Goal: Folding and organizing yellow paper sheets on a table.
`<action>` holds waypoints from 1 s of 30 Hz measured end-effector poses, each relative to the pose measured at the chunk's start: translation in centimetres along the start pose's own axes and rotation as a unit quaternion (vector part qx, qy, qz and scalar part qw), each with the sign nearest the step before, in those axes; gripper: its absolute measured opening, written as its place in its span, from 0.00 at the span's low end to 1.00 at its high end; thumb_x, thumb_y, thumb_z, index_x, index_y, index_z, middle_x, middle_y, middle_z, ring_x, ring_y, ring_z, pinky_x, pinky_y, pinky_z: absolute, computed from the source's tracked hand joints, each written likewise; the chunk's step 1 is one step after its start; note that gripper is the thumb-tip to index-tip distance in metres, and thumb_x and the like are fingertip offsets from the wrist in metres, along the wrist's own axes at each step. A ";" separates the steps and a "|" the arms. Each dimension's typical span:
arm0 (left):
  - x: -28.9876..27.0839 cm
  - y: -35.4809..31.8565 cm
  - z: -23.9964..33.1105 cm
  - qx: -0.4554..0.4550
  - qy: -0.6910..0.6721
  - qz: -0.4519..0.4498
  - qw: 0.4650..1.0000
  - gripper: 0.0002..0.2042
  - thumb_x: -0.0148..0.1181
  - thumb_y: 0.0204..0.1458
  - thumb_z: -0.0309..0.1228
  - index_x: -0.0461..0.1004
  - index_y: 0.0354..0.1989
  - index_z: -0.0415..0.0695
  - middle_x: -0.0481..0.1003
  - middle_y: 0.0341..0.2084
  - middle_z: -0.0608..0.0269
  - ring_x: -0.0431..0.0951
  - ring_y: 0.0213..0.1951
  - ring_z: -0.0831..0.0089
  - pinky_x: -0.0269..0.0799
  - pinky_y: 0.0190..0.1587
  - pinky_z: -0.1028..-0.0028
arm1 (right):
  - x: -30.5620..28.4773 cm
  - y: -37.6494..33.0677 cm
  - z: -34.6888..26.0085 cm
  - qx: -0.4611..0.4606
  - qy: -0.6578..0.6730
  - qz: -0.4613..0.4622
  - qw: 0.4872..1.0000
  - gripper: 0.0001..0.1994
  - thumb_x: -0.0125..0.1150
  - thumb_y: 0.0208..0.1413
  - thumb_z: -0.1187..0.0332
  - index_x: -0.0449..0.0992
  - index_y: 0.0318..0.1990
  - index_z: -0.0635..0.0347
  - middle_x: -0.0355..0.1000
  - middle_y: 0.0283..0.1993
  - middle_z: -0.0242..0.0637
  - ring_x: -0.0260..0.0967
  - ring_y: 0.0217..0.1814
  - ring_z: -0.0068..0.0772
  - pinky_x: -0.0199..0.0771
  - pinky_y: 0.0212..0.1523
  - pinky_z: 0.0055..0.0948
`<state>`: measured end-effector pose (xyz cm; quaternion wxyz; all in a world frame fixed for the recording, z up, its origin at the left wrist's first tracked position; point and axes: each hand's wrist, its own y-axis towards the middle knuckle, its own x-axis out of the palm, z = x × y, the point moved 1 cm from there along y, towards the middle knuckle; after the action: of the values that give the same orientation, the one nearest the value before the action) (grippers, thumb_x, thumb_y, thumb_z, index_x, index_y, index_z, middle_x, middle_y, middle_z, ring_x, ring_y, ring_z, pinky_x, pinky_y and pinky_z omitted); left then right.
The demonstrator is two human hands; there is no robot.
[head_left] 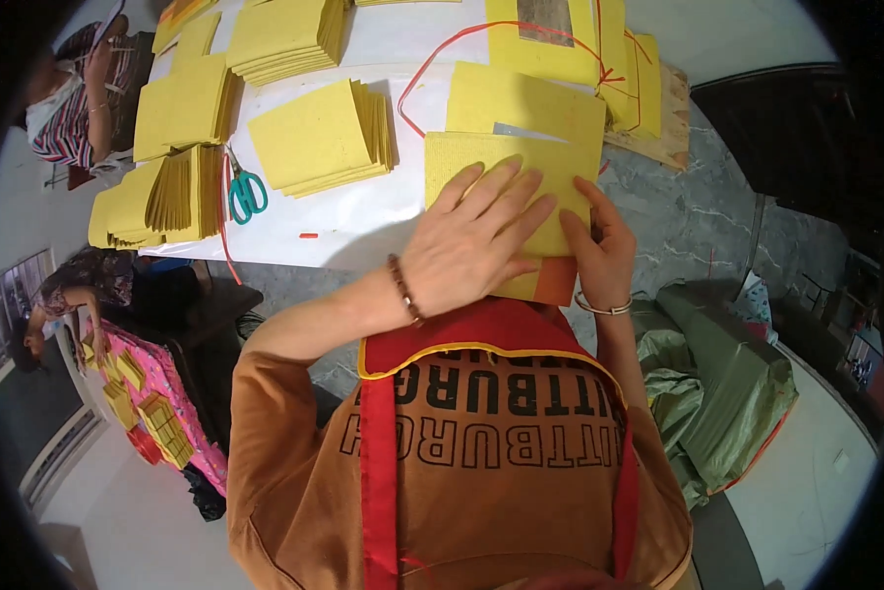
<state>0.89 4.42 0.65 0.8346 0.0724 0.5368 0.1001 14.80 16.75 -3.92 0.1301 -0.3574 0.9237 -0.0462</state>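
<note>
Five fingers of the open left hand (473,232) lie spread on yellow paper (562,169), likely light and bendable, best taken by the edge where the right hand (602,244) curls, grip unclear.

"What sort of place is this?"
"A small workshop, I'd say: yellow stacks (309,138) of sheets fill a white table (348,208), with scissors (248,197) and red string (511,22) among them."
"Not a home?"
"I can't rule that out. But another person (88,285) bends over yellow packs (164,431) on a pink table (166,372), and bulky green sacks (727,403) sit to the right."
</note>
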 end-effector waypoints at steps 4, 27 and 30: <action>2.5 -0.6 -0.7 -0.006 0.045 -0.035 0.998 0.33 0.60 0.42 0.44 0.60 0.58 0.47 0.58 0.58 0.58 0.54 0.61 0.61 0.49 0.60 0.59 | 0.0 -0.2 -0.4 0.024 0.022 0.006 0.999 0.19 0.58 0.48 0.76 0.69 0.50 0.65 0.74 0.37 0.38 0.65 0.33 0.15 0.67 0.33 0.17; 2.4 -0.7 0.0 0.046 0.103 -0.020 0.993 0.28 0.62 0.36 0.39 0.68 0.47 0.39 0.67 0.41 0.49 0.66 0.46 0.57 0.63 0.44 0.66 | -1.4 -2.4 0.0 -0.141 -0.112 -0.207 0.962 0.29 0.47 0.56 0.57 0.54 0.62 0.62 0.50 0.66 0.45 0.41 0.70 0.43 0.38 0.66 0.41; 3.2 -0.4 1.5 0.041 0.316 0.074 0.945 0.25 0.60 0.36 0.34 0.69 0.47 0.40 0.71 0.35 0.48 0.70 0.40 0.58 0.67 0.36 0.69 | -2.2 -1.5 -0.2 -0.055 0.127 -0.151 0.979 0.23 0.43 0.60 0.63 0.55 0.62 0.61 0.56 0.62 0.44 0.49 0.66 0.38 0.46 0.64 0.32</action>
<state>3.55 4.82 -1.69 0.6091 0.1105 0.7695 0.1570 17.32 17.12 -2.98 -0.0163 -0.4905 0.8693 -0.0597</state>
